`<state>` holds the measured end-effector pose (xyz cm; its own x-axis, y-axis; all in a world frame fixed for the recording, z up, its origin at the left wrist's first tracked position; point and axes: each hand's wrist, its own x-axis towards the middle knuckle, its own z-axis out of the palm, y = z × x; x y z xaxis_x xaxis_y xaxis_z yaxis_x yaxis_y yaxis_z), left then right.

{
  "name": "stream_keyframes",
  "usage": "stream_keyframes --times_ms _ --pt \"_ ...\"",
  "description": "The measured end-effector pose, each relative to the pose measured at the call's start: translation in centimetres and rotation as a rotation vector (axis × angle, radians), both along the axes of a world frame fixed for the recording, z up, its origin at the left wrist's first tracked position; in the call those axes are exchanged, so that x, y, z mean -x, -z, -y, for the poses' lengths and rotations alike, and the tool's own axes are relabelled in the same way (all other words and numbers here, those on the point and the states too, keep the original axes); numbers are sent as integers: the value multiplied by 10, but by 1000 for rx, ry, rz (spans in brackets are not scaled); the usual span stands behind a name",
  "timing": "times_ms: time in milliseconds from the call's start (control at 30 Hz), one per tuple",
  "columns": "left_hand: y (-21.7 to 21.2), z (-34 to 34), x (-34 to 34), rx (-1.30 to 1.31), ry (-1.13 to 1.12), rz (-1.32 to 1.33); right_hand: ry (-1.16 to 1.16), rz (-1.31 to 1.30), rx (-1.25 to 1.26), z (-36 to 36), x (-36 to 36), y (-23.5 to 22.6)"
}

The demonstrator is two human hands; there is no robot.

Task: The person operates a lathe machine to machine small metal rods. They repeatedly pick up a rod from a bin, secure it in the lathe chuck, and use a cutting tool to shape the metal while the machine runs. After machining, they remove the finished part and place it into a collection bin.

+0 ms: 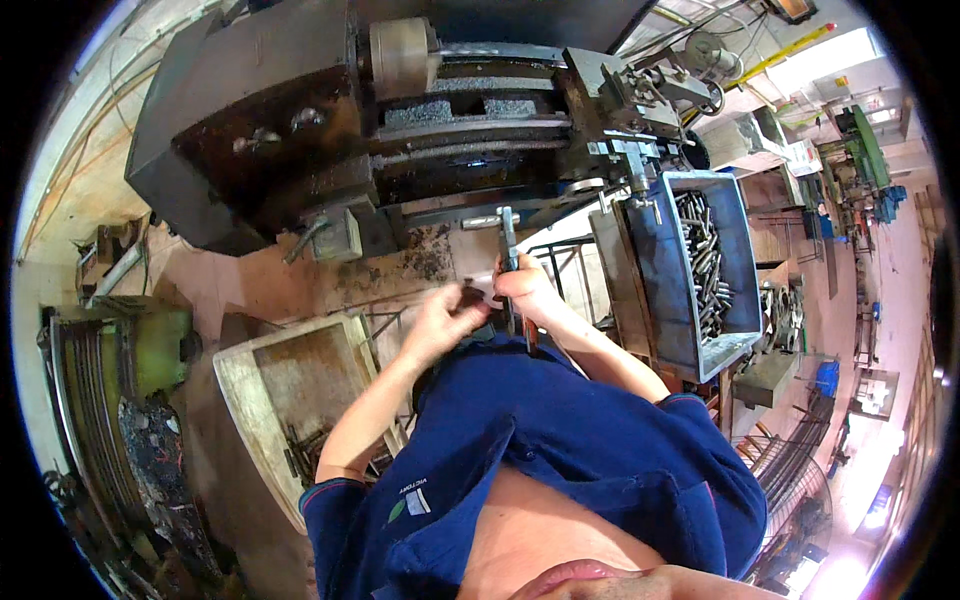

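In the head view, the right hand (527, 285) grips a slim metal caliper (509, 240) upright before the lathe (400, 120), while the left hand (440, 315), fingers curled, pinches a small dark part (472, 297) beside it. The caliper looks stiff, light and smooth, best held by its beam; the part seems hard and easily dropped.

We saw open floor left of centre; the lathe (380, 130) blocked the top, a blue crate (665, 300) the right, a wooden tray (250, 400) the lower left.
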<state>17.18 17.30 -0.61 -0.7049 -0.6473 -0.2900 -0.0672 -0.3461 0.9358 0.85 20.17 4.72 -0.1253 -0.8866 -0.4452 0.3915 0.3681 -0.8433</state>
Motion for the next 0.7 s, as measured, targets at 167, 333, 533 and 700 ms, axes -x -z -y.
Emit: stream_keyframes --times_ms 167,333,533,700 --pt "23 1 60 77 17 -180 73 -361 80 53 39 28" --pt "16 60 113 -73 27 -196 110 -230 108 106 74 34" --pt "8 123 172 -110 -87 -241 103 -154 225 162 124 20" --pt "-2 150 201 -240 -115 -372 16 -303 144 198 153 12"
